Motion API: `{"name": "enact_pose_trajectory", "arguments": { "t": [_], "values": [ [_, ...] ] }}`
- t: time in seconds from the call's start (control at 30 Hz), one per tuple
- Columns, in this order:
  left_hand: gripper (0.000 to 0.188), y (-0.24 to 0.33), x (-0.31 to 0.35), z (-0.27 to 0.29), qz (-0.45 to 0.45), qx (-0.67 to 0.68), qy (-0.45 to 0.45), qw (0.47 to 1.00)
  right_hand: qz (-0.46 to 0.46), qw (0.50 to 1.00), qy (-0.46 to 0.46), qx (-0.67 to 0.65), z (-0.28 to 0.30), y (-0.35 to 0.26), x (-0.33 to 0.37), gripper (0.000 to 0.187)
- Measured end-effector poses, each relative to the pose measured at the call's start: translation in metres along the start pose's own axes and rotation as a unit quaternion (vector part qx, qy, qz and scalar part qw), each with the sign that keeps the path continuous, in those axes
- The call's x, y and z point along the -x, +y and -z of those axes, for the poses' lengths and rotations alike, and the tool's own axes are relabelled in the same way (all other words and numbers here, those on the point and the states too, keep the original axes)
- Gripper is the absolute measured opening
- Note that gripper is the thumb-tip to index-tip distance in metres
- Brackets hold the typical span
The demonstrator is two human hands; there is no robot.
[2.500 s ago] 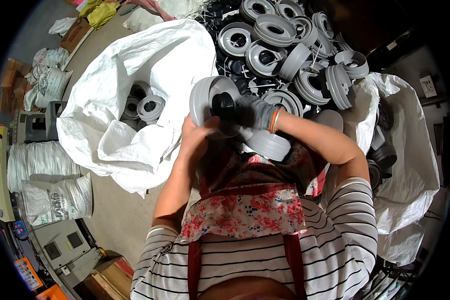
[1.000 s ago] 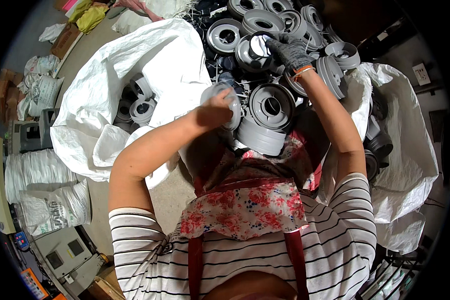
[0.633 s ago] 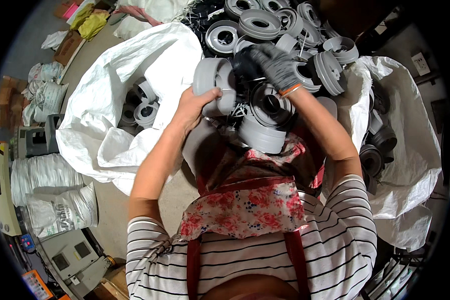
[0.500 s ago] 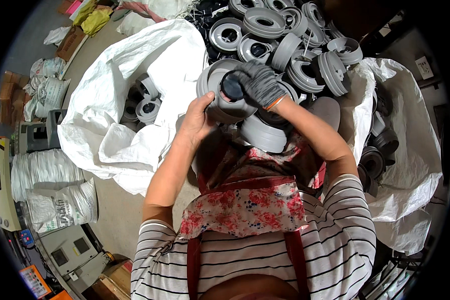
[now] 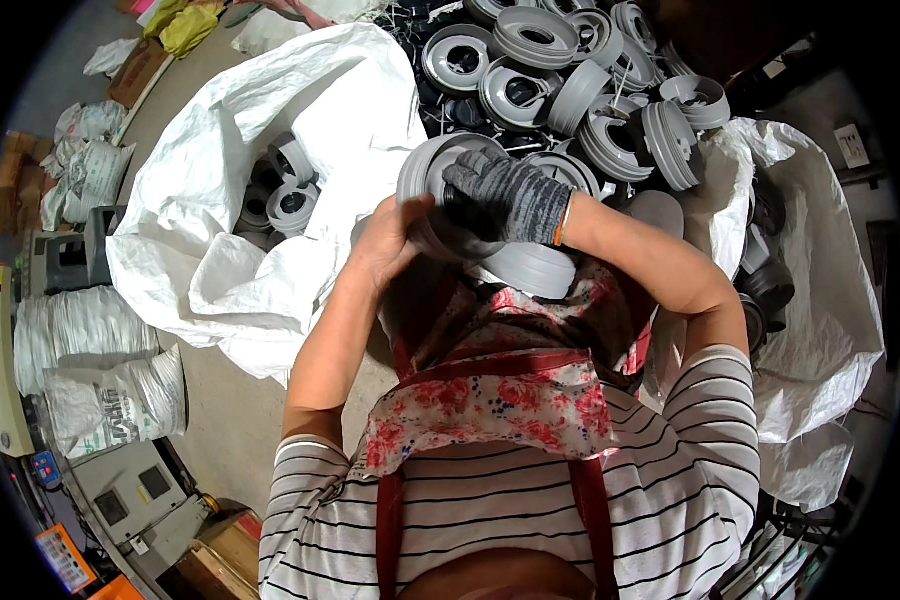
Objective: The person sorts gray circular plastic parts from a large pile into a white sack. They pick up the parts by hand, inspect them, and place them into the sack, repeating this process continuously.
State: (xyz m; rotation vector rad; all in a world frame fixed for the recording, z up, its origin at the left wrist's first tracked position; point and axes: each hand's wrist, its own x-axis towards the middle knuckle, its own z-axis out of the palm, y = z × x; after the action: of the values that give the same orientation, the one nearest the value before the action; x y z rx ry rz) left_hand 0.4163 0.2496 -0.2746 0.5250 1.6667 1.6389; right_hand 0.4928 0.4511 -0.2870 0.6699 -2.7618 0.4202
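Observation:
My bare left hand (image 5: 388, 238) grips the left rim of a grey round plastic housing (image 5: 422, 172), thumb on top. My right hand (image 5: 515, 195), in a grey knitted glove with an orange cuff, is closed over a black round part at the middle of that housing. The glove hides most of the black part, so how it sits there cannot be made out. Below the hands, another grey plastic ring (image 5: 532, 270) rests against the flowered apron (image 5: 490, 410) on my lap.
Ahead is a heap of grey plastic rings (image 5: 535, 38) with black parts among them. An open white woven sack (image 5: 200, 180) at left holds grey pieces; another sack (image 5: 830, 300) at right holds dark ones. Machines and filled bags (image 5: 110, 400) stand far left.
My right hand has turned and moved slightly down over the housing's middle, covering more of the black part. The housing has tilted a little, with my left hand still on its rim.

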Motion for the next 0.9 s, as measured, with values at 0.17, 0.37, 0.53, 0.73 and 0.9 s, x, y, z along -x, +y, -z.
{"name": "enact_pose_trajectory", "arguments": {
  "t": [0.17, 0.37, 0.53, 0.73, 0.9],
  "values": [
    [0.022, 0.041, 0.019, -0.031, 0.126, -0.013, 0.031, 0.991, -0.280, 0.911, -0.101, -0.286, 0.000, 0.007, 0.003, 0.067],
    [0.024, 0.018, 0.016, -0.028, 0.065, 0.046, 0.079, 0.994, -0.259, 0.942, -0.007, -0.211, -0.005, -0.006, 0.009, 0.066],
    [0.039, 0.032, 0.009, -0.003, -0.107, -0.221, 0.082, 0.966, -0.445, 0.734, -0.151, -0.490, 0.023, 0.003, 0.000, 0.071],
    [0.103, 0.069, -0.013, 0.039, -0.265, -0.362, 0.322, 0.833, -0.293, 0.919, -0.203, 0.166, -0.011, 0.078, 0.048, 0.036],
    [0.078, 0.018, -0.011, 0.024, -0.201, -0.342, 0.066, 0.916, -0.283, 0.919, -0.209, 0.179, -0.002, 0.105, 0.041, 0.027]
  ]
}}
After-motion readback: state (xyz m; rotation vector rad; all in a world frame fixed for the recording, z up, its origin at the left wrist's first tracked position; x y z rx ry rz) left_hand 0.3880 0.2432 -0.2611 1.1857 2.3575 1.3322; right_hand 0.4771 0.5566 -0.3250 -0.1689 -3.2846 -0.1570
